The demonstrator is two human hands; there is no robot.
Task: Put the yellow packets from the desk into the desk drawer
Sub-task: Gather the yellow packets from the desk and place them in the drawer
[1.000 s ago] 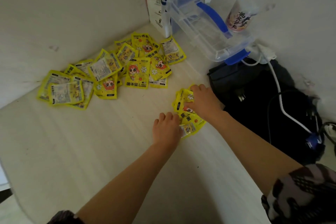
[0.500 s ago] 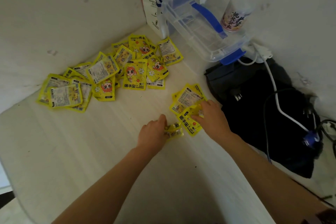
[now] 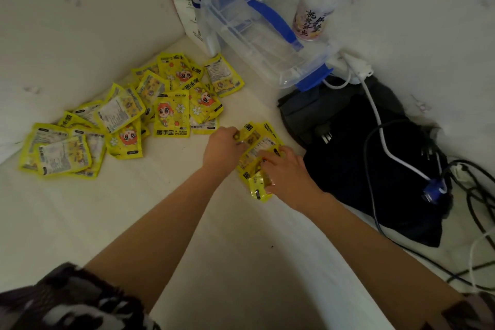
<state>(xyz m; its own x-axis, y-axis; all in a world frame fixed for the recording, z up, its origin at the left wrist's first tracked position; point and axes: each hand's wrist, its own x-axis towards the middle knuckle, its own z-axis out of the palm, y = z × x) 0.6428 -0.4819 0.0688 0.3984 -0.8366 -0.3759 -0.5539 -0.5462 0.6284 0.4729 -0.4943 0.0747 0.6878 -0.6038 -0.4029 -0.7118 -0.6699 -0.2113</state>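
Two hands: both down on the small stack of yellow packets [image 3: 257, 145], beside the black bag [image 3: 375, 169]
Left hand [image 3: 223, 146]: pinching a packet's edge
Right hand [image 3: 286, 171]: fingers clutching several packets
Big pile [image 3: 128, 118]: loose on the desk [image 3: 187, 236], far-left corner

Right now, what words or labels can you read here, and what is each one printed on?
"暖手宝 HAND WARMER": face-up yellow packet with a red-haired cartoon figure, mid-pile.
"HAND WARMER", partly covered: yellow packets under the hands.
Brush-style Chinese characters, not surely readable: pink-and-white cup.
Fine print on the white backs of the turned-over yellow packets: too small.
Black print on the white paper bag: blurred.
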